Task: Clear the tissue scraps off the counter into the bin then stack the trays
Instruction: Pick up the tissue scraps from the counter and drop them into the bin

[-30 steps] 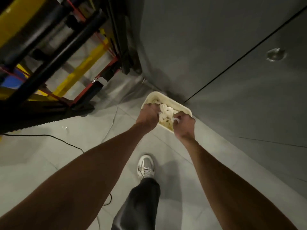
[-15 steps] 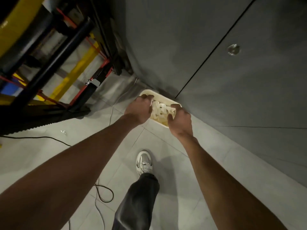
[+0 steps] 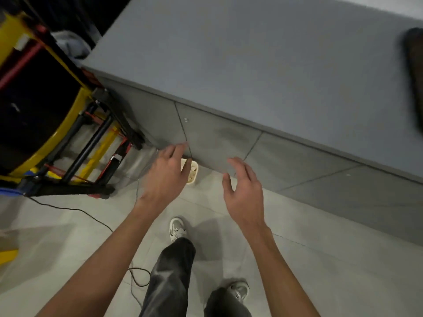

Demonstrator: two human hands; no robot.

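Far left of the fingers stands a yellow-and-black frame (image 3: pixel 45 110), its cable (image 3: pixel 75 210) trailing over the floor. The left hand (image 3: pixel 166 179) hangs with fingers (image 3: pixel 177 151) loosely spread, holding nothing. Just behind them the cream bin (image 3: pixel 190 182) sits on the floor against the cabinet, pale tissue scraps (image 3: pixel 194 173) apparently inside. The right hand (image 3: pixel 245 193) is equally wide and empty. Beyond both lies the grey surface (image 3: pixel 251 53), with a dark blurred shape (image 3: pixel 414 76) at its far right, possibly a tray.

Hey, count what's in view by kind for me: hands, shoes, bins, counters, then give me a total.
Hands: 2, left hand and right hand, both empty
Shoes: 2, front shoe and near shoe
Bins: 1, bin on the floor, partly behind the left hand
Counters: 1, counter
Total: 6
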